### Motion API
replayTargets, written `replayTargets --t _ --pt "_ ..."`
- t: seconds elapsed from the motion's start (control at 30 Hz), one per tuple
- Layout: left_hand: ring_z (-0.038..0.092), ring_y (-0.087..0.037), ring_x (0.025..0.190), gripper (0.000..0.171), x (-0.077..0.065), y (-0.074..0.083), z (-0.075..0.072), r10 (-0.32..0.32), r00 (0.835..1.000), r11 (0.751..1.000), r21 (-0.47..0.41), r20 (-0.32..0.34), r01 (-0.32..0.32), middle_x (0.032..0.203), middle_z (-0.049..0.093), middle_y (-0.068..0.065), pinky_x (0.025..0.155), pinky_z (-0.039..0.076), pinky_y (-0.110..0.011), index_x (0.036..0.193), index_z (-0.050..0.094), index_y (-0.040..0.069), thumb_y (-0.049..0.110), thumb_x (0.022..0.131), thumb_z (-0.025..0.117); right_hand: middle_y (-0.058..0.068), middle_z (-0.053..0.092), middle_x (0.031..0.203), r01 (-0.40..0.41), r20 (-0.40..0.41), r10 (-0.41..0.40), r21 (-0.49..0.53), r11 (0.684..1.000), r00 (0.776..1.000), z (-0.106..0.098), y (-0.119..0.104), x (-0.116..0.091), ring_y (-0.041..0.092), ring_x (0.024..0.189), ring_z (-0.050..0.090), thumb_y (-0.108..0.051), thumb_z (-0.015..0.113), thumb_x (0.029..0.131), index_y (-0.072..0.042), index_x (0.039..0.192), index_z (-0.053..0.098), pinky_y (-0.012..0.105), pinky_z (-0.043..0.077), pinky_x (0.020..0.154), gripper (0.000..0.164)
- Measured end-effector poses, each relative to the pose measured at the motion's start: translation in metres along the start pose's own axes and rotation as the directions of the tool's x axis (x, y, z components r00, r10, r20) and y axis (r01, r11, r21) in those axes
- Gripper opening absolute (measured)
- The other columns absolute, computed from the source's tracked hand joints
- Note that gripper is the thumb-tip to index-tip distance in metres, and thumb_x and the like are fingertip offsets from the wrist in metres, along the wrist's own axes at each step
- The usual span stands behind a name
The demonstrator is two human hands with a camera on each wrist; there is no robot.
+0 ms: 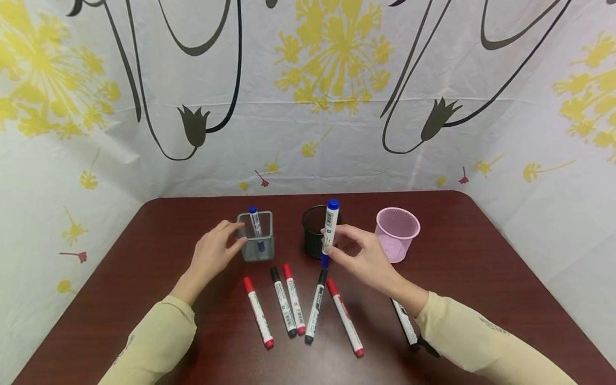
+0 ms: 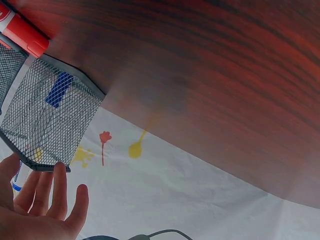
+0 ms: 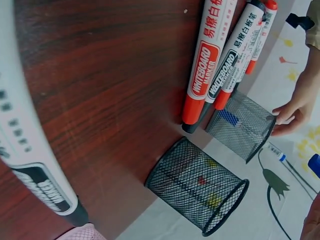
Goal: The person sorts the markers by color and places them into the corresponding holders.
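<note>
My left hand [image 1: 212,251] touches the rim of a square grey mesh pen holder [image 1: 260,239] with relaxed, spread fingers. Inside that holder a blue whiteboard marker [image 1: 256,222] leans, its lower end showing through the mesh [image 2: 55,110]. My right hand [image 1: 368,262] pinches another blue whiteboard marker [image 1: 330,227] between thumb and fingers. It is held nearly upright in front of the round black mesh pen holder [image 1: 313,243], whose right side it partly hides. Only a blue end [image 3: 315,164] of this marker shows at the right wrist view's edge.
A pink mesh pen holder [image 1: 397,235] stands behind my right hand. Several red and black markers lie on the dark wooden table [image 1: 216,342], including a red one [image 1: 346,321] and a black one [image 1: 405,323] by the right forearm. Patterned white cloth [image 1: 298,155] hangs behind.
</note>
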State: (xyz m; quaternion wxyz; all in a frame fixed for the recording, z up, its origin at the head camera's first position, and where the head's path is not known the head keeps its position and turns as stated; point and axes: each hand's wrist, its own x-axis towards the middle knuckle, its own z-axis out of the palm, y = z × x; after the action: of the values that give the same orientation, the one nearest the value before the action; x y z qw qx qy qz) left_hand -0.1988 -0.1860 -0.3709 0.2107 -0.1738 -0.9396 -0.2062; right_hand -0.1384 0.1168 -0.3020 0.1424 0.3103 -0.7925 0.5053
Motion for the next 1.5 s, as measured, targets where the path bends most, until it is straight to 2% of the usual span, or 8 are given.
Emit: replayTargets --t 0.33,0.7,1.17,1.3,1.5 --pt "0.040 -0.013 0.053 0.037 0.000 0.000 0.000 0.005 1.000 1.000 -0.007 -0.004 -0.005 0.081 0.053 -0.006 0.045 0.036 -0.026 0.110 0.060 0.005 0.020 0.077 0.069 0.007 0.061 0.078 0.005 -0.036 -0.005 -0.020 1.000 0.999 0.004 -0.003 0.008 0.010 0.063 0.053 0.004 0.067 0.072 0.003 0.097 0.062 0.025 0.045 0.057 0.026" --pt "0.039 -0.013 0.052 0.037 0.000 0.000 0.000 0.013 1.000 1.000 -0.010 -0.007 -0.013 0.082 0.053 -0.006 0.045 0.035 -0.026 0.110 0.060 0.004 0.020 0.077 0.069 0.009 0.061 0.079 -0.007 -0.042 0.007 0.006 1.000 0.999 0.009 0.001 0.019 0.019 0.069 0.056 0.004 0.066 0.073 0.004 0.099 0.061 0.029 0.047 0.058 0.027" --pt "0.040 -0.013 0.052 0.037 0.000 0.001 -0.001 0.006 1.000 1.000 -0.005 -0.003 -0.006 0.083 0.054 -0.007 0.046 0.035 -0.026 0.110 0.060 0.005 0.021 0.077 0.068 0.011 0.062 0.079 0.007 -0.043 -0.006 0.024 1.000 0.999 0.018 -0.002 0.032 0.021 0.072 0.058 0.005 0.065 0.075 0.004 0.100 0.060 0.031 0.047 0.060 0.026" --pt "0.039 -0.013 0.052 0.038 0.000 0.001 -0.001 0.000 1.000 1.000 -0.003 0.003 0.000 0.084 0.054 -0.007 0.046 0.036 -0.027 0.111 0.060 0.005 0.021 0.078 0.068 0.010 0.062 0.080 0.016 -0.046 -0.014 0.028 0.999 0.999 0.021 0.001 0.035 0.021 0.073 0.059 0.003 0.065 0.075 0.004 0.100 0.060 0.031 0.047 0.061 0.025" --pt "0.039 -0.013 0.052 0.038 0.000 0.001 -0.001 -0.002 1.000 1.000 -0.004 0.008 0.002 0.083 0.053 -0.006 0.046 0.036 -0.026 0.111 0.060 0.005 0.021 0.078 0.068 0.002 0.062 0.082 0.031 -0.043 -0.030 0.025 0.999 0.999 0.029 0.027 0.041 0.013 0.075 0.058 -0.006 0.067 0.077 -0.005 0.103 0.062 0.030 0.047 0.061 0.027"
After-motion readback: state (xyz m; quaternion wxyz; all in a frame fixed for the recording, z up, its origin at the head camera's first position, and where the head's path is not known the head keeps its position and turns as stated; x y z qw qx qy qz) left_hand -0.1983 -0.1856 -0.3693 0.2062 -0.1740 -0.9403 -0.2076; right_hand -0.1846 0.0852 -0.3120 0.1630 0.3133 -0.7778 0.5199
